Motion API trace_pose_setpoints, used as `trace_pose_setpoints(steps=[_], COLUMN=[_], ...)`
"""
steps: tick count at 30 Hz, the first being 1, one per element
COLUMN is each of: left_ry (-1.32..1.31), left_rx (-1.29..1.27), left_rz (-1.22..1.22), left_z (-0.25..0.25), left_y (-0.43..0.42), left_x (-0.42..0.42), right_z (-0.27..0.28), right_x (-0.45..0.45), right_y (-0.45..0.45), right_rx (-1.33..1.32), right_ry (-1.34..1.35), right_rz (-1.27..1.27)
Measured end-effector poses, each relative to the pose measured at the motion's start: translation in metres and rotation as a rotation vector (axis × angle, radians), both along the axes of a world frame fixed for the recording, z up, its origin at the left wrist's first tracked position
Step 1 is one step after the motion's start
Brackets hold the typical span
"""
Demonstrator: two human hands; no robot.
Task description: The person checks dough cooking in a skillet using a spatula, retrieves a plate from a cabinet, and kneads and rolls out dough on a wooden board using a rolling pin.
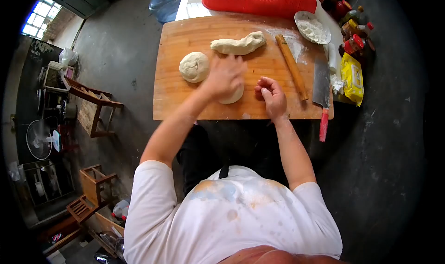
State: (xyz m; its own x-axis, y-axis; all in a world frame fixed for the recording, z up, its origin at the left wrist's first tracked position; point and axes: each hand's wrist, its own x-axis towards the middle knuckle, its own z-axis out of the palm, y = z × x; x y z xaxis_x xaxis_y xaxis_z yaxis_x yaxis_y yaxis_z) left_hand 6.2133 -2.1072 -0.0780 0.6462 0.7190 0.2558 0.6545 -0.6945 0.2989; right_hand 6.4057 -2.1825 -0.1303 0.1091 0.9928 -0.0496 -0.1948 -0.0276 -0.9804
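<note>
Dough ball (pixel 194 67) and long dough (pixel 239 44) lie on the board (pixel 171 104)—a third lump (pixel 233 96) sits partly under the blurred left hand (pixel 227 76), whose grip I cannot tell. Right hand (pixel 272 97), near the lump, has loosely curled fingers—not closed into a fist.

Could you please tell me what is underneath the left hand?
Beneath the left hand, part of a pale piece of dough shows, lying on the wooden board. The hand and its blur cover the rest, so the dough's full shape cannot be seen.
</note>
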Motion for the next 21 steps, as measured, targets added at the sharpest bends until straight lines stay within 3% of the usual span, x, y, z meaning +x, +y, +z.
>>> trace_pose_setpoints(steps=[2,4,8,13,15,17,19,21], left_ry=[0.061,0.072,0.095,0.115,0.216,0.219,0.111,0.053], left_rx=[-0.046,0.080,0.069,0.060,-0.394,-0.284,-0.513,-0.575], left_rz=[-0.033,0.147,0.269,0.089,0.162,0.217,0.146,0.167], left_z=[-0.011,-0.019,-0.021,-0.037,0.013,0.014,0.011,0.020], left_y=[-0.024,-0.041,-0.035,-0.005,-0.022,-0.031,-0.028,-0.022], left_x=[0.014,0.025,0.026,0.006,0.004,-0.002,-0.013,-0.027], right_z=[0.002,0.006,0.002,-0.001,0.004,0.013,0.035,0.039], right_x=[0.001,0.000,0.001,-0.001,-0.004,-0.008,-0.017,-0.030], right_y=[-0.001,-0.002,0.000,-0.002,0.007,0.023,0.056,0.096], right_rx=[-0.004,-0.019,0.007,-0.043,0.005,0.289,0.364,0.689], right_ry=[-0.007,-0.009,-0.068,-0.081,-0.074,-0.547,-0.664,-1.000], right_rz=[0.002,0.011,0.039,0.066,0.067,0.065,0.115,0.111])
